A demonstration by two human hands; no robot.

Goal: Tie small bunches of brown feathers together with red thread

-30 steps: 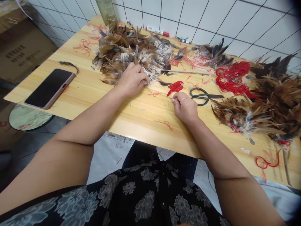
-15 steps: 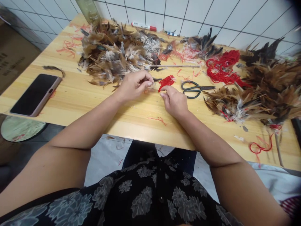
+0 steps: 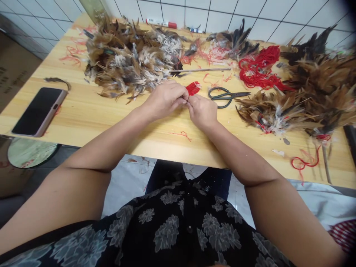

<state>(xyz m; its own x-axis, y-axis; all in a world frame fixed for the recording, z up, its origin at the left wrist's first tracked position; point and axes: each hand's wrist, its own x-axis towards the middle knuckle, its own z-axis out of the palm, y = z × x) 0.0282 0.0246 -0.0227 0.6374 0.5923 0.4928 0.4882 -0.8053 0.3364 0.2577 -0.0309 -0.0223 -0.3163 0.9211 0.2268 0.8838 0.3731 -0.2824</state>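
Observation:
My left hand [image 3: 164, 99] and my right hand [image 3: 201, 111] meet over the wooden table [image 3: 83, 118], fingertips pressed together around a small dark strand [image 3: 187, 99] that is mostly hidden. A small tuft of red thread [image 3: 193, 88] lies just beyond my fingers. Behind my left hand rises a large heap of brown and grey feathers [image 3: 128, 59]. To the right of my right hand rest black-handled scissors [image 3: 225, 96]. A thin wooden stick [image 3: 200, 69] lies farther back.
More feathers [image 3: 278, 113] and a tangle of red thread [image 3: 258, 66] cover the table's right side. A phone [image 3: 39, 112] lies at left. A marker [image 3: 161, 23] sits by the tiled wall [image 3: 222, 11]. Red thread scraps are scattered about.
My hands have come together until their fingertips meet. The view has tilted a little, so the table sits higher in the picture.

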